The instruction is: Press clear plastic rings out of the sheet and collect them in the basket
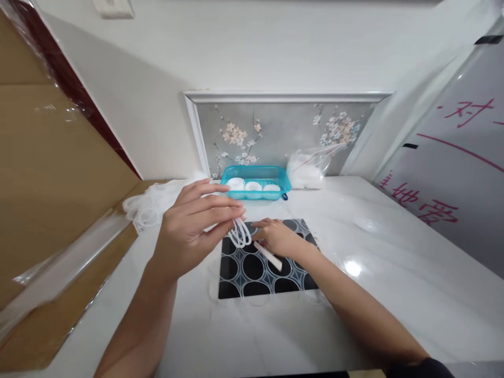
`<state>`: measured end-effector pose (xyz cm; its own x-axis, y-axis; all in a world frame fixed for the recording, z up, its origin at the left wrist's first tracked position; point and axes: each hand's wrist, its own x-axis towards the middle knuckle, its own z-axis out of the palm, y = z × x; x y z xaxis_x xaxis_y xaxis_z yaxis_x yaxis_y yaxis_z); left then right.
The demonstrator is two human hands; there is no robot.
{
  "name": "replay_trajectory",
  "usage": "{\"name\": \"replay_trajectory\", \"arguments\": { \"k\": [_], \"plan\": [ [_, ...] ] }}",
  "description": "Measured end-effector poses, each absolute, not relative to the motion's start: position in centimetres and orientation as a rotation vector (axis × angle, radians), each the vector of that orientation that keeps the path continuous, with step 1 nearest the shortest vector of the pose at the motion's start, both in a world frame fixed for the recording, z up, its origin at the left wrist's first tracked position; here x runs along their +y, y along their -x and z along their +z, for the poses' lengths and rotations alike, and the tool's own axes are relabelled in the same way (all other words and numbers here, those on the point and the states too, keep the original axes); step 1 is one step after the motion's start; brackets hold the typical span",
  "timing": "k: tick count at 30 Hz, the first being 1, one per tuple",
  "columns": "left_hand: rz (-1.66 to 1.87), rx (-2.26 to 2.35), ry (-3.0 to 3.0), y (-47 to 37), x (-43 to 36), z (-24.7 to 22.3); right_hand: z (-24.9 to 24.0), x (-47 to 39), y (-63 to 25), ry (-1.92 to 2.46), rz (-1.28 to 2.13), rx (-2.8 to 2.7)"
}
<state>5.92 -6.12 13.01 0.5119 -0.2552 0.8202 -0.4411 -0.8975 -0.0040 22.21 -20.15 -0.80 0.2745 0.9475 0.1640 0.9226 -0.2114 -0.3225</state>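
Observation:
My left hand (199, 223) is raised above the left part of the mat, its thumb and fingertips pinched on several thin white rings (240, 233) that hang down in a bunch. My right hand (275, 236) is low over the black mat (254, 290) with grey circle patterns, its fingers curled towards the left. A pale flat strip (270, 256) slants out below these fingers, its upper end at the fingertips. Their exact grip on it is partly hidden. Behind both hands stands a turquoise plastic basket (255, 195) with three white round items (254, 186) inside.
A pile of white rings (147, 207) lies on the left of the white marbled table (378, 252), beside plastic-wrapped cardboard (59, 184). A clear bag (307, 170) with white contents leans at the back wall. On the right stands a whiteboard (452, 163) with red writing.

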Motion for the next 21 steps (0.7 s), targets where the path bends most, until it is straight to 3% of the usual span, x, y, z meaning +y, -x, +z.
{"name": "replay_trajectory", "arguments": {
  "k": [9,18,21],
  "plan": [
    [1.26,-0.747,-2.479,-6.3,-6.5,12.8,6.9,-23.7,-16.9,1.395,0.312,-1.063],
    [1.364,-0.802,-2.571,-6.9,-7.4,12.2,6.6,-23.1,-14.6,1.402,0.792,-0.99],
    [1.445,-0.841,-2.573,-6.9,-7.8,12.1,6.3,-22.6,-14.8,1.483,0.748,-0.977]
  ]
}}
